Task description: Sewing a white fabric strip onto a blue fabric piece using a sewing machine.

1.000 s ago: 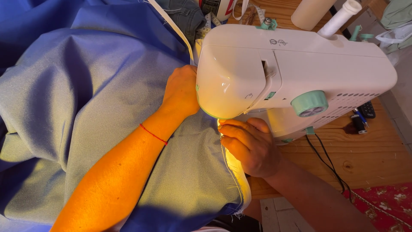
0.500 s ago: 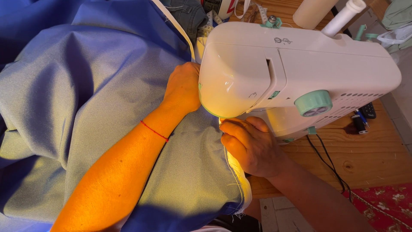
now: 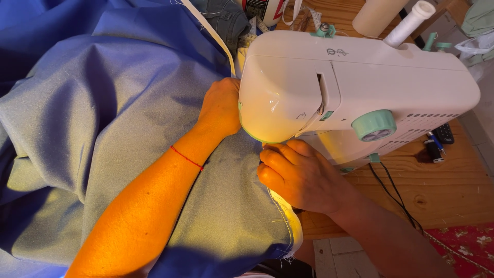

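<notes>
The blue cloth (image 3: 103,118) lies spread over the left of the tabletop (image 3: 453,190), its near edge running under the head of the white sewing machine (image 3: 355,87). My left hand (image 3: 221,110) presses flat on the cloth against the machine's left end. My right hand (image 3: 301,175), fingers curled, pins the cloth's edge just near the machine. A black cable (image 3: 396,198) trails right.

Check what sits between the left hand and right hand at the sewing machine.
Head view: blue fabric spans the gap between the left hand and right hand, under the overhanging sewing machine head.
</notes>
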